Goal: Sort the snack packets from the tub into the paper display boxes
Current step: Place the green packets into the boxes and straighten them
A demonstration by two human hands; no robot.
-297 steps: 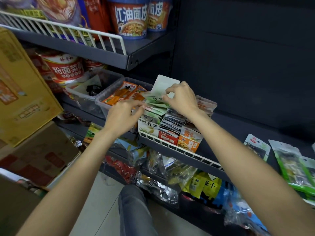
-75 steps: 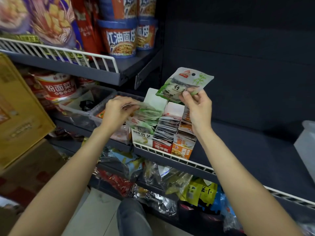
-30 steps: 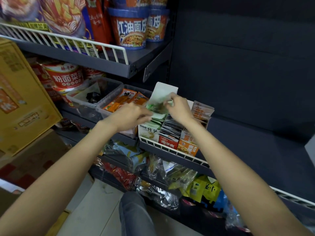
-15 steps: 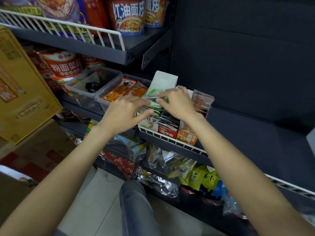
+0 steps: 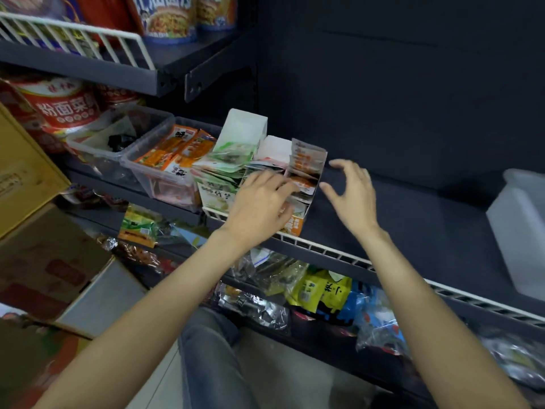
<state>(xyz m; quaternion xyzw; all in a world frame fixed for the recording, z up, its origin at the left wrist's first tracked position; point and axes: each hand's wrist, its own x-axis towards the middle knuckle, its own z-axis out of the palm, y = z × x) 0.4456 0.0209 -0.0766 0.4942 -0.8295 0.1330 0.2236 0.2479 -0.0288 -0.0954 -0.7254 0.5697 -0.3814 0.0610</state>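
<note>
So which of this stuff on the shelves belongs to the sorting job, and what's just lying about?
Job:
paper display boxes
green packets
clear tub of orange packets
left hand
right hand

Lying about:
noodle cups
cardboard box
white container

Three paper boxes (image 5: 216,196) of packets, two clear tubs (image 5: 153,172), one white tub (image 5: 519,228), two hands (image 5: 259,202).

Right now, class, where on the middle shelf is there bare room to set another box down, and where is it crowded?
Free: the dark shelf between the display boxes and the white tub, beyond the open right hand. Crowded: the left, where the clear tubs stand against the boxes, with the left hand over them.
</note>
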